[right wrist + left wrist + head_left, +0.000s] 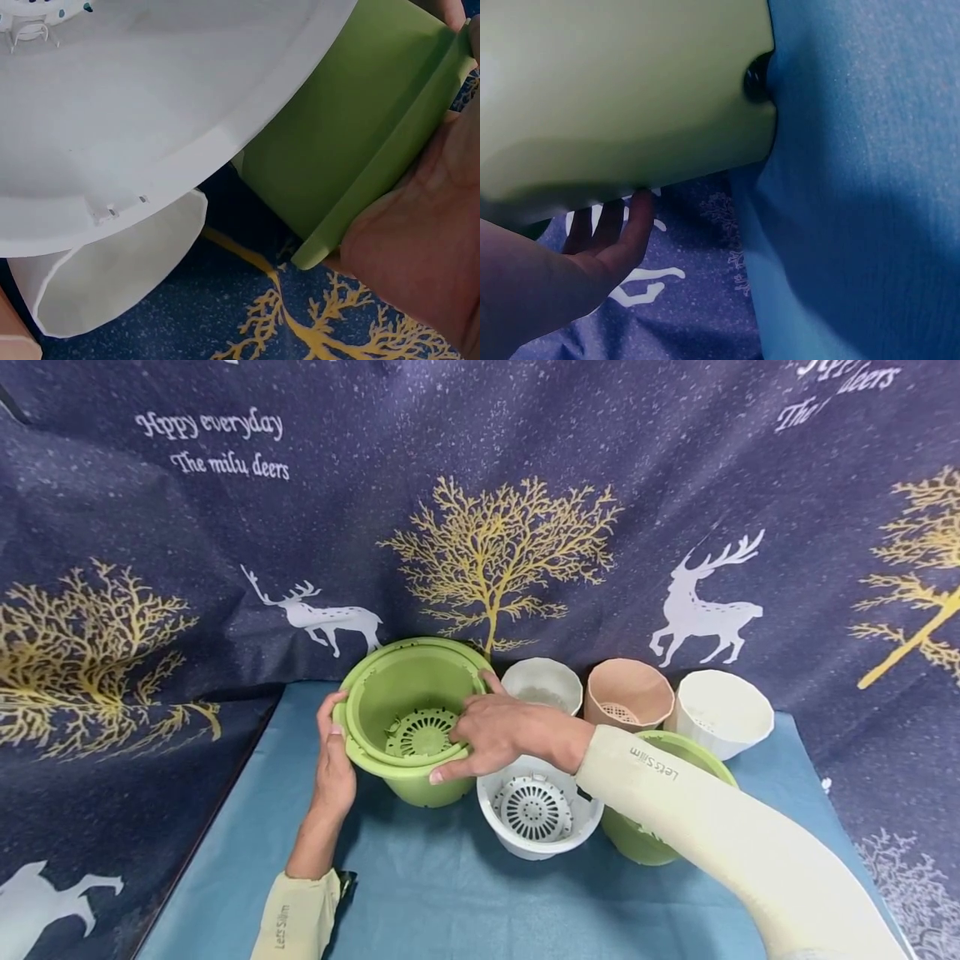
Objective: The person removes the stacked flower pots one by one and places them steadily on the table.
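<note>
A large green flowerpot with a slotted base inside stands at the back left of the table, its mouth tilted toward the head camera. My left hand grips its left rim, thumb over the edge. Across the opening, my right hand holds the right rim, some fingers reaching inside and the thumb over the front edge. In the left wrist view, fingers press against the outer wall of the green pot, near a hole low in its side. Just below the right hand sits a white flowerpot with a slotted base.
Along the back stand a white faceted pot, a terracotta-coloured one and another white one. A second green pot lies partly hidden under my right sleeve. Behind the blue-covered table hangs a dark patterned cloth.
</note>
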### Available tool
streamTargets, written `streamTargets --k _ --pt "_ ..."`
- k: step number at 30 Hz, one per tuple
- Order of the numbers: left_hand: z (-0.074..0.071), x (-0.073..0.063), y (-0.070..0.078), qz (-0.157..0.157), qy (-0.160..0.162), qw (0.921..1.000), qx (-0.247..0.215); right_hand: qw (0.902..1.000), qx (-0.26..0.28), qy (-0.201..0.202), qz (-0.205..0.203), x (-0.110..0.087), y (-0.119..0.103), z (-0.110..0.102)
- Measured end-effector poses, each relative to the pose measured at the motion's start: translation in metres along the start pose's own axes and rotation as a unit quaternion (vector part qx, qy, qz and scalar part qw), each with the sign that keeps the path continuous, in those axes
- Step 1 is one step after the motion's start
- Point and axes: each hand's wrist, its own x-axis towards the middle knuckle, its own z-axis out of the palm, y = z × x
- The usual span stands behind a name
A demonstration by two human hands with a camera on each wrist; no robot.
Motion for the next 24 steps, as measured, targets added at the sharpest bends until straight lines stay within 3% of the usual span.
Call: streamTargets --k 8,24 --pt "0.0018 0.0020 0.0024 0.005 0.002 1.0000 -0.004 0.9993 0.010 0.032 -0.017 -0.0012 0.0034 0.0014" --pt "0.0002 0.0008 -0.0010 0.000 0.005 0.9999 0.013 0.9985 0.020 0.048 -0.019 -0.0026 0.0029 0.0018"
